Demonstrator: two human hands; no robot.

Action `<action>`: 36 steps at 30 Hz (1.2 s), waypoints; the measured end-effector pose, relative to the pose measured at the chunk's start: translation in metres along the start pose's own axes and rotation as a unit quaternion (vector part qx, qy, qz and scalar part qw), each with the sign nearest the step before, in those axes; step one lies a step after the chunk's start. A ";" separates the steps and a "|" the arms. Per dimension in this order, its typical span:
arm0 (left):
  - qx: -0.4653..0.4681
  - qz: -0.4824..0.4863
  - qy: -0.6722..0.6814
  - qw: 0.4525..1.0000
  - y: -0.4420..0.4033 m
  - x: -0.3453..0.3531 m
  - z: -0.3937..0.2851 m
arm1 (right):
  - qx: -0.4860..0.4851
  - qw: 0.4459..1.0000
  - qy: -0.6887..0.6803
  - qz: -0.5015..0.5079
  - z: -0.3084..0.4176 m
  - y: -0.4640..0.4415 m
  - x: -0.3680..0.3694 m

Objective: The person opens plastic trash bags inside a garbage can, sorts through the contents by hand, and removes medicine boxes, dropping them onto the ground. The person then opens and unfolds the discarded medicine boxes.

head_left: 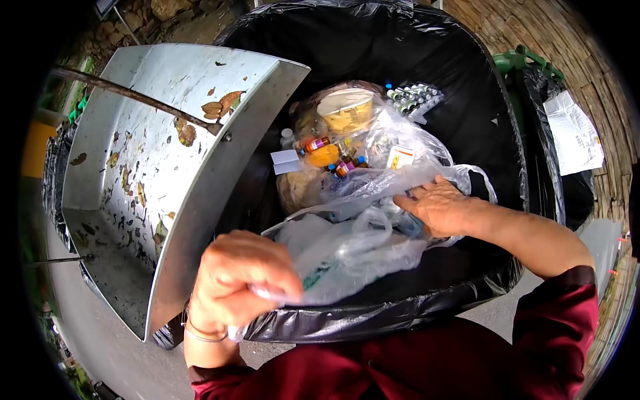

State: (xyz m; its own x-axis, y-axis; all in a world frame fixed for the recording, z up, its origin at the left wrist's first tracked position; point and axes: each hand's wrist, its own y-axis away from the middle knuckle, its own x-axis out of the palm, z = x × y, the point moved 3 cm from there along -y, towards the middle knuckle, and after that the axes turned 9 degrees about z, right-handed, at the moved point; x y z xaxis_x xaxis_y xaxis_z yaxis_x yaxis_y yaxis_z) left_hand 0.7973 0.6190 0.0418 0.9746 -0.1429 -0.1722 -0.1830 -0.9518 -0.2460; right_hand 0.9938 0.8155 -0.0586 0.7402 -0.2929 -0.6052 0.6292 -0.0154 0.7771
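Observation:
My left hand (243, 277) is closed in a fist at the near left rim of a bin lined with a black bag (300, 323). Pinched in it is the edge of a clear plastic bag (347, 260) that stretches to the right across the bin. My right hand (437, 207) lies with its fingers spread on crumpled clear plastic at the bag's far side. Beyond it is a heap of rubbish with a yellow tub (347, 110), small brown bottles with blue caps (347, 167), a white and orange box (400, 157) and a folded white paper (286, 162).
A large metal dustpan (167, 100) holding dry leaves stands tilted against the bin's left side, its rod handle (127, 93) sticking out. Several white-capped vials (415, 98) lie at the back of the heap. A second bin (543, 87) with white packaging (572, 137) stands right.

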 end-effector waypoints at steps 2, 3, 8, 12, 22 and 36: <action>-0.029 -0.074 0.010 0.997 0.001 0.002 0.002 | 0.010 0.999 -0.012 0.038 -0.008 -0.002 0.012; -0.055 -0.112 0.014 0.992 0.002 0.003 0.002 | 0.019 0.997 -0.024 0.077 -0.006 0.001 0.013; 0.022 -0.189 0.048 0.981 -0.016 0.009 -0.036 | -0.083 0.982 -0.154 0.078 -0.005 0.047 0.003; 0.104 -0.319 -0.133 0.933 -0.054 -0.007 -0.093 | -0.084 0.979 -0.171 0.067 -0.017 0.055 0.024; 0.206 -0.430 -0.058 0.877 -0.156 0.014 -0.116 | -0.087 0.984 -0.154 0.017 -0.018 0.069 0.032; -0.491 0.317 -0.441 0.681 -0.026 0.023 0.077 | -0.184 0.952 -0.191 -0.154 -0.017 0.097 0.017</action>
State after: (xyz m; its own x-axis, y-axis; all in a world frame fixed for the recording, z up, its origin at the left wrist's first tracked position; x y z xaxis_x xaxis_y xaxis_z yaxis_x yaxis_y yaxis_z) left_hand 0.8150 0.6614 -0.0297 0.2035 -0.8035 -0.5594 0.0660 -0.5588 0.8267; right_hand 1.0715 0.8250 0.0035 0.4119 -0.6563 -0.6322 0.8946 0.1594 0.4174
